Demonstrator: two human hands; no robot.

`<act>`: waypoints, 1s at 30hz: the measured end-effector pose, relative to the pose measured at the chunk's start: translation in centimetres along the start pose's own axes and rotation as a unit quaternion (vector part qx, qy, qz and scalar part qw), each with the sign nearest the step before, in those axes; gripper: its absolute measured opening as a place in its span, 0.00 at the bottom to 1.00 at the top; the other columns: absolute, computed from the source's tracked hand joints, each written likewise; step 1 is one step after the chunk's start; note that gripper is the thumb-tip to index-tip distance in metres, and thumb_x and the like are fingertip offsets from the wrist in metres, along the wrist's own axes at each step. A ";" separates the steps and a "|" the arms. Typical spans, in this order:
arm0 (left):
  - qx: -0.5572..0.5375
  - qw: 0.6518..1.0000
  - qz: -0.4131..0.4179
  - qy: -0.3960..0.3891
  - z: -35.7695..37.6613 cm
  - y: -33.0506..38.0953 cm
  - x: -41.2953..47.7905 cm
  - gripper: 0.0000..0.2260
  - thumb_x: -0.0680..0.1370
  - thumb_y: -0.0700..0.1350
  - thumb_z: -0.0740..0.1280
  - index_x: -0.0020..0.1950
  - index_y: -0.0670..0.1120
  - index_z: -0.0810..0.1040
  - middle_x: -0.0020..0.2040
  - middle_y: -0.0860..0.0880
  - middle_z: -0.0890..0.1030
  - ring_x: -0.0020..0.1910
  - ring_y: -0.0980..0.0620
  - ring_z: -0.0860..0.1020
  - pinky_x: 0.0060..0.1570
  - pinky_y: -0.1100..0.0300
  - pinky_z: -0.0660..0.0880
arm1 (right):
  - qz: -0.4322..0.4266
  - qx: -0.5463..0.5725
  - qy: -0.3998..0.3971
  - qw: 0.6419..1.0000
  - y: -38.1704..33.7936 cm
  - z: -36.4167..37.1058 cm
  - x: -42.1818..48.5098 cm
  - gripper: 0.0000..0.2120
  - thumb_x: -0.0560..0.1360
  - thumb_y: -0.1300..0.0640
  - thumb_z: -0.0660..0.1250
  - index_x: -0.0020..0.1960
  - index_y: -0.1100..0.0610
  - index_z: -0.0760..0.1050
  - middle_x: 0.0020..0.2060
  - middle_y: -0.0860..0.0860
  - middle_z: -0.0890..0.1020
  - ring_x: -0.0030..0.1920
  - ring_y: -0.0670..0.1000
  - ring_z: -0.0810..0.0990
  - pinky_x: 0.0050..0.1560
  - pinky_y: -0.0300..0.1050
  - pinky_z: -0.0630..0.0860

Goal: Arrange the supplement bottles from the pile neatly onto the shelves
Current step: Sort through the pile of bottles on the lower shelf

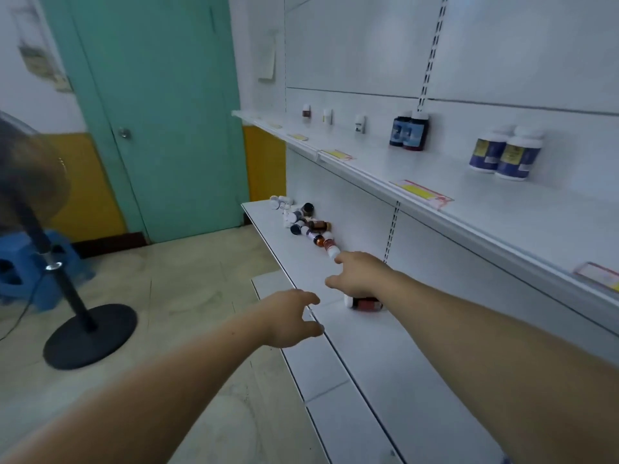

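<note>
A pile of small supplement bottles lies on its side at the far end of the lower white shelf. My right hand reaches over this shelf, fingers spread, its index fingertip touching the white cap of the nearest bottle in the pile. A dark red bottle with a white cap lies on the shelf just under that hand's wrist. My left hand hovers at the shelf's front edge, fingers loosely spread and holding nothing. On the upper shelf stand several bottles, among them dark blue ones and white-capped blue ones.
A standing fan with a black round base is on the tiled floor at the left, with a blue plastic stool behind it. A teal door closes the far wall. Yellow price tags line the upper shelf's front edge.
</note>
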State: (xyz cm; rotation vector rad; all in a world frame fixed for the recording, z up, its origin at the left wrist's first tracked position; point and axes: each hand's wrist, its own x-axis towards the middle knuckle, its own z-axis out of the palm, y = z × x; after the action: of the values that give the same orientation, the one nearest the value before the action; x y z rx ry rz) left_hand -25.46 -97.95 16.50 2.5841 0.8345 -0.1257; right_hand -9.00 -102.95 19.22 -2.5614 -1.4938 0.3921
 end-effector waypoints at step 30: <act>0.008 0.998 0.002 -0.070 -22.7 -40.0 51.2 0.26 0.76 0.58 0.65 0.72 0.51 0.66 0.72 0.49 0.66 0.68 0.51 0.68 0.67 0.58 0.65 | 0.096 0.080 0.027 0.992 -11.1 1.4 62.8 0.16 0.75 0.47 0.61 0.57 0.55 0.74 0.51 0.52 0.80 0.53 0.54 0.78 0.46 0.41 0.70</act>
State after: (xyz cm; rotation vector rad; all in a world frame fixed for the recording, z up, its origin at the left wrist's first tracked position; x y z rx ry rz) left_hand -7.68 -31.61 11.79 2.5587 0.7791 -0.3087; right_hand 10.84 -42.81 11.40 -2.5720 -1.1514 0.4444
